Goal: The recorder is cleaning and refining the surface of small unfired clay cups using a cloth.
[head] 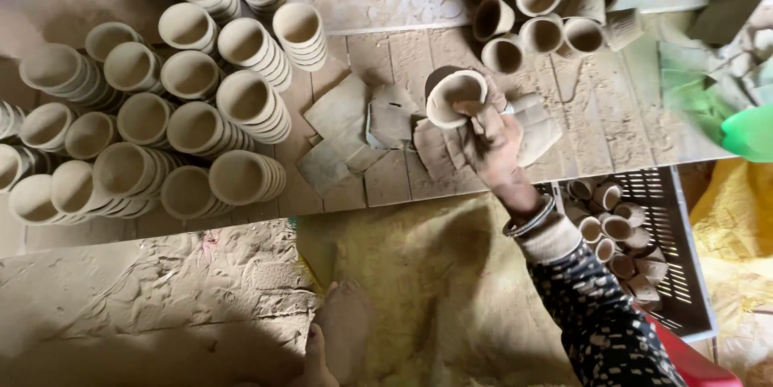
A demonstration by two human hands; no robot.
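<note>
One hand shows, the right hand (493, 144), and its fingers (475, 113) are closed around a clay cup (455, 97), gripping the lower wall with the open mouth tilted up and to the left. The left hand is out of view. Just below and beside the fingers lie flat clay scraps (346, 125) on the wooden boards (596, 105). Left of the fingers, well apart, nested cup stacks (193, 125) lie on their sides, mouths up toward the camera, crowding that end of the boards. Above the fingers, near, a cluster of loose cups (535, 12) sits along the boards' far side. Between stacks, cluster and fingers the boards hold only the scraps, so there is room around the cup. Below the fingers the boards' near edge gives way to yellow sacking (419, 290); to their lower right a grey crate (684, 274) holds more cups.
</note>
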